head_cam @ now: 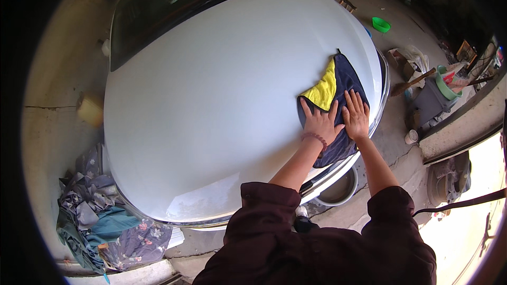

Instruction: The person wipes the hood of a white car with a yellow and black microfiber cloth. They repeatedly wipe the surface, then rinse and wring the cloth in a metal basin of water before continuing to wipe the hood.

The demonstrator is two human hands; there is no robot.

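The white bonnet of a car spreads before me. Near its front edge lies a microfibre cloth, dark navy on one side, with a folded-over part showing bright yellow. My left hand rests palm down on the cloth, fingers spread, a beaded bracelet around the wrist. Just to its right, my right hand also presses flat on the dark cloth. The lower part of the cloth hangs towards the front grille. Neither hand grasps the fabric; what lies beneath the palms is hidden.
A grey basin of murky water stands below the bumper. Crumpled fabric covers lie at lower left. To the right are a grey bin, a brush and a white cup; a green bowl sits farther off.
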